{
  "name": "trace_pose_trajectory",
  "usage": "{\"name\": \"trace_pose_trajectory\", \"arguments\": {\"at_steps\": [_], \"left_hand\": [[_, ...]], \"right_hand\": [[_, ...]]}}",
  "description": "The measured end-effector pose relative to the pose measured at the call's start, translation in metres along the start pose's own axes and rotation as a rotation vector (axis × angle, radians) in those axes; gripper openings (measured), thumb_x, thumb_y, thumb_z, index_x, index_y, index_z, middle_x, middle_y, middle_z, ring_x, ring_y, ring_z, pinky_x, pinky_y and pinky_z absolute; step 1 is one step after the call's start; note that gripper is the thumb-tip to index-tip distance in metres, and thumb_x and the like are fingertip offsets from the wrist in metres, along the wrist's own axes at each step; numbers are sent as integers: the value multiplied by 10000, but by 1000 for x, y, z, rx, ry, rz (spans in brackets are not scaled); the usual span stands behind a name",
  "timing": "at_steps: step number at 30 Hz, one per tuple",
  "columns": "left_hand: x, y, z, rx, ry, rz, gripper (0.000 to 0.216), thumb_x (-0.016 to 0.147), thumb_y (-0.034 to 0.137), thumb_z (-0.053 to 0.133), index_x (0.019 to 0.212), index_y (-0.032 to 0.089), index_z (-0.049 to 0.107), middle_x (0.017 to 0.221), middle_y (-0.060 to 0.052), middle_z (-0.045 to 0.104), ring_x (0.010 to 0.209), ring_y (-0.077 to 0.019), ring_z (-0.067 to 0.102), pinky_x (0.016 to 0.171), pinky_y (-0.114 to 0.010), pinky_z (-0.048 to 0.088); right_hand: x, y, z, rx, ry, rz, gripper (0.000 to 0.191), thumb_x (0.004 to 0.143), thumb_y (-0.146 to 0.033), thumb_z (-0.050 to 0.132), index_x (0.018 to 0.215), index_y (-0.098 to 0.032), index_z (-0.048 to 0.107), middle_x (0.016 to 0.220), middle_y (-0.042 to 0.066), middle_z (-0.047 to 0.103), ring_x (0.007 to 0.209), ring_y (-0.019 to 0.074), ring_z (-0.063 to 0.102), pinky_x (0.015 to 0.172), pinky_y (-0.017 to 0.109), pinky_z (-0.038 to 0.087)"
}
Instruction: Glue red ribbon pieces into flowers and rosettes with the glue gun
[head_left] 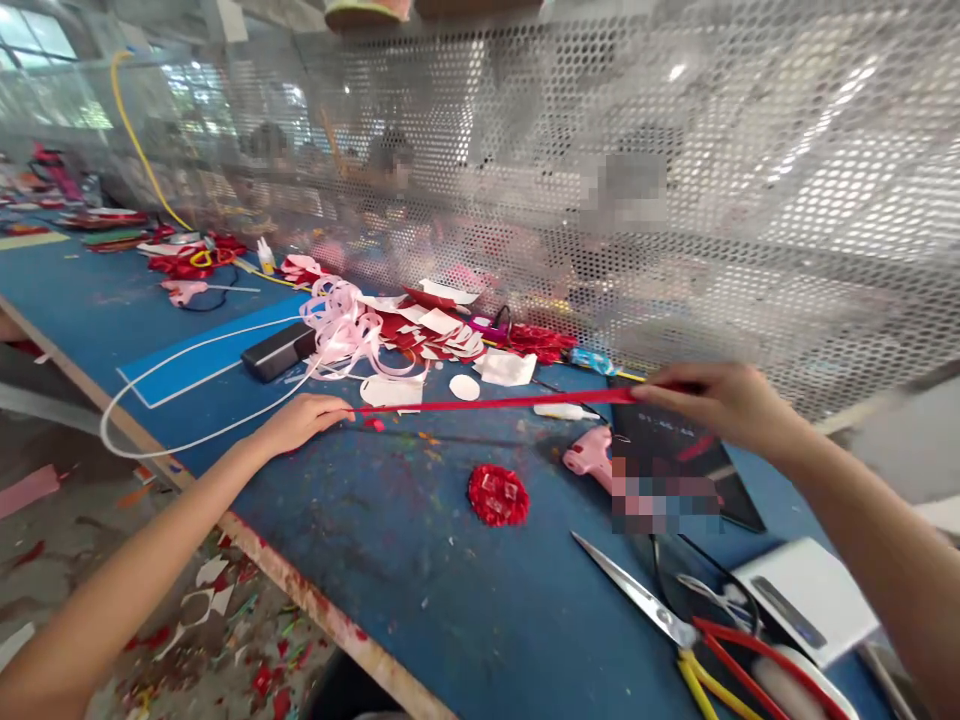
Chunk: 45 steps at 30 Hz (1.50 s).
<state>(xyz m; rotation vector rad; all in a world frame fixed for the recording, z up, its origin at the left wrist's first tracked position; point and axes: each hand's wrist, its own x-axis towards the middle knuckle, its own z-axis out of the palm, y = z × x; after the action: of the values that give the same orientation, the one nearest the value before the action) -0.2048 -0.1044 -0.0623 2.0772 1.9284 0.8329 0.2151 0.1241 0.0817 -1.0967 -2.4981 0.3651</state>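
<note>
A narrow red ribbon (487,403) is stretched taut across the blue table, pinched at its left end by my left hand (306,420). My right hand (712,400) grips the other end, above a dark tablet (739,490). Below the ribbon lies a round red gathered rosette (498,495) with clear, shiny patches on it. A pink glue gun (592,455) rests to the rosette's right. Scissors (645,600) with red and yellow handles lie nearer to me, blades apart. Just beneath the ribbon are a white paper disc (464,387) and a white tube (566,411).
Behind the ribbon are heaped pink ribbon (345,325) and red and white cut pieces (435,325). A black box (279,352) and a white cable (180,447) lie left. A white device (806,600) sits at right. A perforated metal screen (525,150) borders the table's back.
</note>
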Motion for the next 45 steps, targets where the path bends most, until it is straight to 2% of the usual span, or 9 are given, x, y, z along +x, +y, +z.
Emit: {"name": "trace_pose_trajectory", "arguments": {"at_steps": [3,10,14,18,25,32,37,40,45], "left_hand": [[5,-6,-3,63,24,89,408,904,454,363,860,202,681,838,-43,684,787,-165,614,750,-257,461],[10,-26,-17,274,136,170,286,863,343,439,914,213,688,1062,-68,666,1084,-270,538,1012,-444,339],[8,-24,-13,399,218,202,356,780,268,452,1101,262,608,1254,-34,571,1289,-330,368,1090,-515,225],[-1,13,2,347,130,303,385,795,239,442,1153,320,560,1299,21,533,1265,-279,423,1114,-445,254],[0,79,46,258,-177,417,328,917,340,424,1188,257,588,1289,-43,563,1241,-221,458,1071,-426,342],[6,79,55,154,-163,489,225,906,265,467,897,250,691,1146,-33,633,1155,-215,508,996,-408,393],[-9,86,52,240,-55,470,247,906,241,466,842,215,703,815,-52,633,816,-177,573,776,-320,462],[-21,90,56,306,-14,387,266,908,251,449,863,215,709,688,-35,625,680,-171,571,691,-305,459],[-32,88,56,66,-90,93,272,894,340,455,963,235,696,917,-18,728,805,-189,670,753,-267,497]], "right_hand": [[-58,17,-7,4,7,130,612,634,-779,499,683,-195,675,621,77,606,571,173,493,520,321,387],[-183,-35,21,166,-550,123,351,863,-504,417,894,-275,681,839,44,682,755,204,633,672,305,529],[-217,-33,25,-16,-415,212,412,867,-477,412,1123,-221,609,1158,114,623,997,245,621,829,355,524],[-231,-10,41,-238,-277,232,320,858,-366,408,1025,-194,620,982,112,670,796,225,656,685,354,544],[-239,-14,72,-695,-136,201,194,684,-140,508,867,-140,573,862,149,613,803,289,606,731,411,516],[-241,-18,66,-847,-203,315,170,711,-110,483,857,-184,530,760,116,602,687,281,622,581,379,516],[-241,-18,70,-852,-181,168,143,751,-130,458,834,-196,554,856,146,628,714,282,636,599,394,533],[-240,-17,72,-844,-178,141,142,754,-142,442,815,-190,561,854,153,630,737,293,637,620,406,537],[-235,-5,66,-641,-229,197,126,710,-164,450,803,-225,509,841,118,631,791,297,643,692,414,528]]}}
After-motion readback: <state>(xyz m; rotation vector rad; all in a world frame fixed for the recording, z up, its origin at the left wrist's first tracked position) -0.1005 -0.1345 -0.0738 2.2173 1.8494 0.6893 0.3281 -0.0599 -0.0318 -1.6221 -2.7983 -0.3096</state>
